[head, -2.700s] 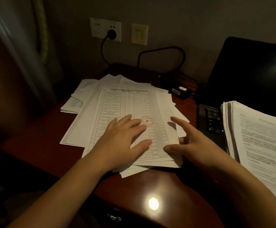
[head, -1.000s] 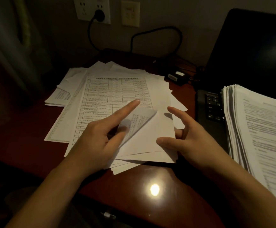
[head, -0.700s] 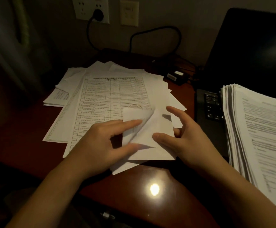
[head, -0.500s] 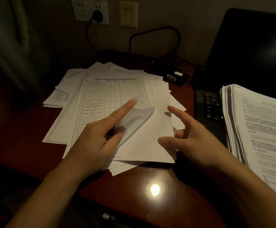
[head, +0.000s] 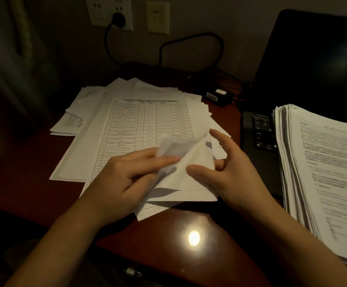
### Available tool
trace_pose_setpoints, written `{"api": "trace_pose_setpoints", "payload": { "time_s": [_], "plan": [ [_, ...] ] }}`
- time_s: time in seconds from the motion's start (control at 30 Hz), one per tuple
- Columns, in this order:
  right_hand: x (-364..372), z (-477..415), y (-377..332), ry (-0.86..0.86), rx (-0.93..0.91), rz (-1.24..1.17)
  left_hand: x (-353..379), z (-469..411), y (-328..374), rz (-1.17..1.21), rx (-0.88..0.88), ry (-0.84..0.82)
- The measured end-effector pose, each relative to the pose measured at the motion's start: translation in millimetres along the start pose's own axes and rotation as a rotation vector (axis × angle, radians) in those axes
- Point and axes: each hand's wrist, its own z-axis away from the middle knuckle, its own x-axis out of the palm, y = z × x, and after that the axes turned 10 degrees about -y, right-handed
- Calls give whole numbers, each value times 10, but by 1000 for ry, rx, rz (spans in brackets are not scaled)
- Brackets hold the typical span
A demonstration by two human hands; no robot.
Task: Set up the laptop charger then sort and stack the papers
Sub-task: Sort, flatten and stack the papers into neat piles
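Note:
Loose white papers (head: 98, 129) lie fanned across the dark red desk (head: 27, 183). On top is a printed table sheet (head: 147, 119). My left hand (head: 127, 177) pinches that sheet's lower right corner (head: 176, 150) and curls it up and over. My right hand (head: 228, 172) rests with spread fingers on the right edge of the sheets underneath. A black charger brick (head: 218, 96) lies behind the papers, its plug (head: 118, 18) in the wall socket. The open laptop (head: 313, 65) stands at the right.
A thick stack of printed pages (head: 324, 172) lies over the laptop's keyboard (head: 261, 129) on the right. The charger cable (head: 191, 38) loops along the wall. A beige switch plate (head: 157, 17) is beside the socket. A lamp reflection (head: 193, 238) shines on the desk near its front edge.
My left hand went from lying flat on the table sheet to lifting its lower right corner, flicking it up and down. My right hand stayed at the papers' right edge.

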Motion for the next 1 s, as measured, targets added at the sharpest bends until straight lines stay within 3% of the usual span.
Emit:
{"api": "trace_pose_setpoints", "payload": {
  "time_s": [0.2,0.43,0.57,0.7,1.0],
  "plan": [
    [-25,14,-17,-5,-20,33,12,16,-20,-5,-113,-58],
    [-211,52,-107,-132,35,59,6,-3,-9,39,-125,112],
    [-151,46,-93,-67,-7,86,-14,-2,10,-25,-58,20],
    [-88,16,-45,-21,1,74,2,36,-6,-18,-98,-67],
    [-156,41,-108,5,-47,73,-10,-6,0,-2,-87,130]
  ]
}}
